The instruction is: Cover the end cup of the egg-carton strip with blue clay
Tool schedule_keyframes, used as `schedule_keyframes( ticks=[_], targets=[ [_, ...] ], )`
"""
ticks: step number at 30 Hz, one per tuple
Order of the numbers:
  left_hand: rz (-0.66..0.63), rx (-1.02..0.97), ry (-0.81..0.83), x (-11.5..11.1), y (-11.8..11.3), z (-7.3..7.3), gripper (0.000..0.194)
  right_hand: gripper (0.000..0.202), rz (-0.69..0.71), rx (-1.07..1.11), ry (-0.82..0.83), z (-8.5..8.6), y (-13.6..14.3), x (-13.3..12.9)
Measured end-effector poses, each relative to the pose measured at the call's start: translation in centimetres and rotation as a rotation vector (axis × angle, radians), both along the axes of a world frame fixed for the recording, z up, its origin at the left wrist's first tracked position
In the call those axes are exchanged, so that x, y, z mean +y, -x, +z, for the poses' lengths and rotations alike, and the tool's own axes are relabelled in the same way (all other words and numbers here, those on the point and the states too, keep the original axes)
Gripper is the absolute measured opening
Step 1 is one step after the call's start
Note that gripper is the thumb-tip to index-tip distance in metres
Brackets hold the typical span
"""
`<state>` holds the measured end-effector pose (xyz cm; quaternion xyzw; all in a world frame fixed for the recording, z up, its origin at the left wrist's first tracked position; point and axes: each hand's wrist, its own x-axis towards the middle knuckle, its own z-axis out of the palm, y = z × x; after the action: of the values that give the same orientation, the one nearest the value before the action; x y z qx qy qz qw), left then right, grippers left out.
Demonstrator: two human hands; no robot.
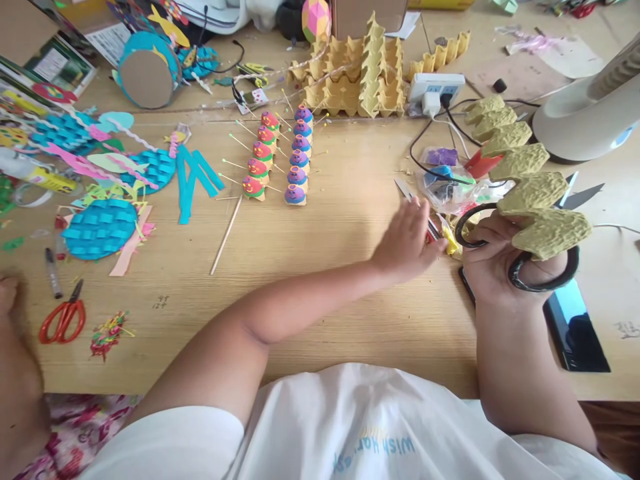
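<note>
Head view: egg-carton strip [535, 190] sits just above our right hand [500, 267], fingers through loops of black scissors [540, 288]; can't tell if they pinch strip too; left hand [403, 237] at craft knife [433, 231], can't tell if gripping; pulp looks light, stiffish, non-slip, probably tears at joins between cups; we'd take cup sides, gently.

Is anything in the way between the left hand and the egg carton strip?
Yes: in this view, a loop of the black scissors in the right hand sits between the left hand and the egg carton strip.
</note>
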<state>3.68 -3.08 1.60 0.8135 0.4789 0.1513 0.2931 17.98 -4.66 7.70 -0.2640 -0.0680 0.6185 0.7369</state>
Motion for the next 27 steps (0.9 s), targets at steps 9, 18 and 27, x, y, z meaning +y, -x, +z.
schedule_keyframes(
  ticks=[9,18,27],
  targets=[
    [-0.255,0.214,0.008,-2.9,-0.5,-1.4,0.081,0.037,0.02,0.082,-0.08,0.3,-0.3,-0.5],
    [-0.494,0.283,-0.127,-6.5,6.7,-0.9,0.083,0.041,0.017,0.026,-0.154,-0.5,-1.5,-0.6],
    [-0.591,0.282,-0.315,-3.8,-1.8,-2.3,0.066,0.045,0.096,-0.353,-0.016,0.5,1.7,-1.0]
  ],
)
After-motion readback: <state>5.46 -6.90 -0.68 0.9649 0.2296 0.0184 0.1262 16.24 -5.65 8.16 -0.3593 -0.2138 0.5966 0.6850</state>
